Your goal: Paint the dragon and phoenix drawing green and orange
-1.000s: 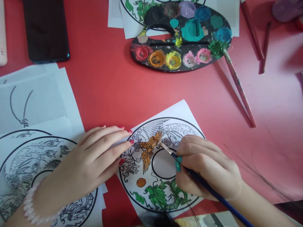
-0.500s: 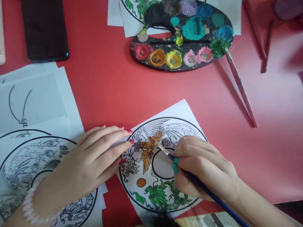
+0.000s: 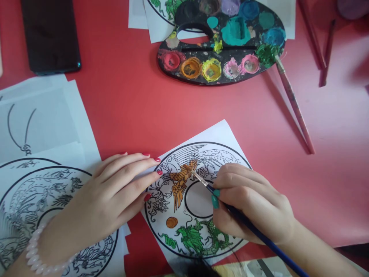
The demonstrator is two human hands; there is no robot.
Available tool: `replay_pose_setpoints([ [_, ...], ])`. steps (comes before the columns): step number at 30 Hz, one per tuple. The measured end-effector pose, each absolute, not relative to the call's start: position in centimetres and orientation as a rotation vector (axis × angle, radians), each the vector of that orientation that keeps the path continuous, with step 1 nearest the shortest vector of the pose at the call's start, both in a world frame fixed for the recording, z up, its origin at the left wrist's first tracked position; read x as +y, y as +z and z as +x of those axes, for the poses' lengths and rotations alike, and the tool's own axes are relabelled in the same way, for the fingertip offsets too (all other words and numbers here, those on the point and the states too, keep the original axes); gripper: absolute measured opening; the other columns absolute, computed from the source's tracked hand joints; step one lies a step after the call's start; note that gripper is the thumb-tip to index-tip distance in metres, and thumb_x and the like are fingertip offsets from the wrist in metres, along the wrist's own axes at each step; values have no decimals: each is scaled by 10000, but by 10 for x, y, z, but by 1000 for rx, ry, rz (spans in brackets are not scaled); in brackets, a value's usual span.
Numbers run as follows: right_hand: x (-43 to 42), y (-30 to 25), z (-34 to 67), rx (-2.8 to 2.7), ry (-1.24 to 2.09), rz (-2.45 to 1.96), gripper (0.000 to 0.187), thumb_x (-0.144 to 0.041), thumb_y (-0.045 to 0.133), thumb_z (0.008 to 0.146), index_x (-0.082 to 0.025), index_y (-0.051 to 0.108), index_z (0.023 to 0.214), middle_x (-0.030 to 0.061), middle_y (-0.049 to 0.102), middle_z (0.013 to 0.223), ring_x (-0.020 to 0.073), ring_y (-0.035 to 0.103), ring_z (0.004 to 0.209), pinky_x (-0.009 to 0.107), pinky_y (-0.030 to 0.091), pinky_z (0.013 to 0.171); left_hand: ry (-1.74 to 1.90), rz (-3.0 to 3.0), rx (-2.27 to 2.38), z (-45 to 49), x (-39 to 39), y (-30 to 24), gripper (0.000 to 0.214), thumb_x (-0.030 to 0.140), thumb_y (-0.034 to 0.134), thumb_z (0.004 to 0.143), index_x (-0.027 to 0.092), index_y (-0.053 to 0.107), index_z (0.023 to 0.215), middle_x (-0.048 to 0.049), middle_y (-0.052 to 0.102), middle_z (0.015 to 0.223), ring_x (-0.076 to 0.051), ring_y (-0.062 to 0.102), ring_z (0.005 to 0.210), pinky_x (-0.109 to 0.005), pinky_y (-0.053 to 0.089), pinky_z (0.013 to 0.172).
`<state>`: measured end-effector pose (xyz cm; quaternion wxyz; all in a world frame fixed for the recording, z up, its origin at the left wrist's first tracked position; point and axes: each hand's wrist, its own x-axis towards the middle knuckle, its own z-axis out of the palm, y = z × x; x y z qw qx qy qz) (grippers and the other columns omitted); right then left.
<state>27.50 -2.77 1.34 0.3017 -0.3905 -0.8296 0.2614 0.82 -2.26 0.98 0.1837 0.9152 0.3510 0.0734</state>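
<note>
Your right hand [image 3: 253, 207] pinches the brush [image 3: 201, 181], your left hand [image 3: 115, 192] rests open-fingered on the sheet [image 3: 221, 132]; any slippage could smear orange beyond outlines.

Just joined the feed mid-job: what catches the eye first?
The right hand paints an orange bird with a brush on the sheet at bottom centre, while the left hand rests on its left edge. A paint-smeared palette lies at top centre on the red table.
</note>
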Motion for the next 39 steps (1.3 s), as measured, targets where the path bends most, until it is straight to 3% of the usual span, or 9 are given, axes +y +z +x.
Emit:
replay_pose_setpoints([
  [39,-27,13,273,-2209,735,-992,294,69,424,660,-205,430,765,11,529,623,133,504,590,286,463,549,214,2577,1000,10,-22,11,291,104,465,912,161,551,1185,-82,540,1285,-247,437,1259,-439,318,1099],
])
